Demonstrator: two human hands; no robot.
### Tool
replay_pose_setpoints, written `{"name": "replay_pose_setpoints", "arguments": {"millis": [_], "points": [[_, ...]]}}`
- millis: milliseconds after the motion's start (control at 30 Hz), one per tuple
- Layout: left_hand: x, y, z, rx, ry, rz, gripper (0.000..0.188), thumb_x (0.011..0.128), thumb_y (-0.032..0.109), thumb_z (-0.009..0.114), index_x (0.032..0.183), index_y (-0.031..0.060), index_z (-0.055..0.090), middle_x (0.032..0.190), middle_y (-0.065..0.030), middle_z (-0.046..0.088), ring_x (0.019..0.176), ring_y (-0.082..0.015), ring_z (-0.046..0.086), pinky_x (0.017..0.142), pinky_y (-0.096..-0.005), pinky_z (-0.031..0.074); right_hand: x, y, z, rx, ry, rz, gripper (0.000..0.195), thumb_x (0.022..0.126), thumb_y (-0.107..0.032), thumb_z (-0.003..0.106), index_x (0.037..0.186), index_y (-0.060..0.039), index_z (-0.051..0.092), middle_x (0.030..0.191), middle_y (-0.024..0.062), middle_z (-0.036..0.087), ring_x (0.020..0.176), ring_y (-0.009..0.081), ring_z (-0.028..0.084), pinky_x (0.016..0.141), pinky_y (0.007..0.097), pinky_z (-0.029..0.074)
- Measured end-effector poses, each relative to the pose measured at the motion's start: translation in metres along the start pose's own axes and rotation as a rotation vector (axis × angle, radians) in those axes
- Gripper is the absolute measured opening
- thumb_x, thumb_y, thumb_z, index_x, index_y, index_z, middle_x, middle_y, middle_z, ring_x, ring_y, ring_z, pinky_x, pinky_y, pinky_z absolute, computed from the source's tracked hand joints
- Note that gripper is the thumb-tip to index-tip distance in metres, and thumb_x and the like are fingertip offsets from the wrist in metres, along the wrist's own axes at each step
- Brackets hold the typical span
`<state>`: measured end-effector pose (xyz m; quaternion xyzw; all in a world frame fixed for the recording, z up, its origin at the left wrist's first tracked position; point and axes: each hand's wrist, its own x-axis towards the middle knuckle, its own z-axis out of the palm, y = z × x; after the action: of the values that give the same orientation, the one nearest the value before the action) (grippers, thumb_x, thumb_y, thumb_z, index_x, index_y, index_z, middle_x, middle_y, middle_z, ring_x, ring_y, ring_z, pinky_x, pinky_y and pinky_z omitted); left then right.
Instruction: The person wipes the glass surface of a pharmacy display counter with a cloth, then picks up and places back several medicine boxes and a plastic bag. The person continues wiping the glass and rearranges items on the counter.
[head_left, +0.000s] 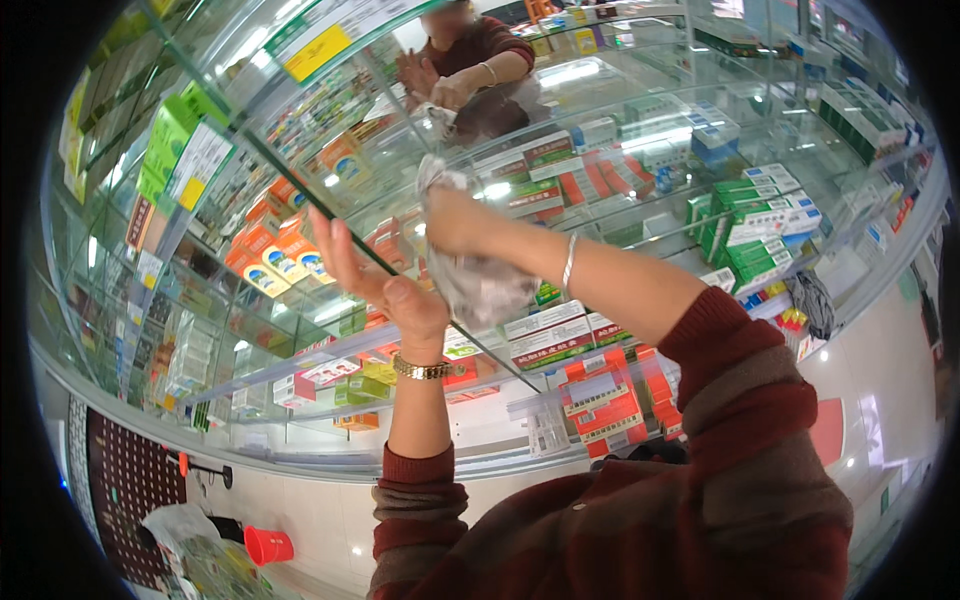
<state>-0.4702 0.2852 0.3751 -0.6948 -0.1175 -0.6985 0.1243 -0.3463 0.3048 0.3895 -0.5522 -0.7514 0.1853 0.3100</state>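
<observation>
My right hand (454, 221) is closed on a pale, crumpled cloth (480, 289), which is blurred and lies against a glass pane (390, 150) of a display case. A bracelet circles that wrist. To its left, my left hand (382, 289) is raised with its fingers spread, the palm beside the dark edge of a glass panel (337, 232); it holds nothing. Whether this palm touches the edge, I cannot tell. A metal-band watch (424, 367) is on the left wrist. The glass mirrors a person's arms and the cloth near the top.
Glass shelves hold orange boxes (259, 259), green-and-white boxes (757, 225), red-and-white boxes (604, 405) and maroon-and-white boxes (551, 334). A dark crumpled cloth (812, 304) lies at the right edge. Price cards (199, 165) stand at the left. A red bin (268, 545) is on the floor.
</observation>
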Motion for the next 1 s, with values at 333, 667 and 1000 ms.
{"name": "replay_pose_setpoints", "arguments": {"millis": [333,667,1000], "points": [[0.000,0.010,0.001,-0.293,0.053,-0.127,0.064,0.101,0.057,0.027,0.144,0.0100,0.030,0.156,-0.0186,0.025,0.146,-0.0370,0.022,0.119,-0.0544,0.019,-0.084,-0.029,0.020,0.430,0.450,-0.427,0.046,0.096,-0.011,0.047,0.140,0.0048,0.042,0.132,0.0295,0.047,0.120,0.0460,0.050,0.101,0.0433,0.043],[-0.002,0.006,0.004,-0.150,0.055,-0.047,0.061,0.101,0.053,0.031,0.145,0.0093,0.030,0.157,-0.0161,0.024,0.145,-0.0360,0.023,0.117,-0.0556,0.019,0.093,-0.009,-0.048,0.004,0.630,-0.309,0.047,0.091,-0.013,0.051,0.136,0.0005,0.046,0.110,0.0280,0.060,0.108,0.0452,0.054,0.093,0.0462,0.046],[-0.001,0.003,0.000,0.210,0.059,0.087,0.050,0.100,0.040,0.042,0.141,0.0108,0.042,0.153,-0.0226,0.029,0.144,-0.0424,0.023,0.115,-0.0580,0.017,0.066,0.053,0.023,-0.447,0.018,-0.101,0.026,0.081,-0.008,0.056,0.099,0.0071,0.068,0.107,0.0277,0.067,0.102,0.0385,0.066,0.091,0.0445,0.051]]}}
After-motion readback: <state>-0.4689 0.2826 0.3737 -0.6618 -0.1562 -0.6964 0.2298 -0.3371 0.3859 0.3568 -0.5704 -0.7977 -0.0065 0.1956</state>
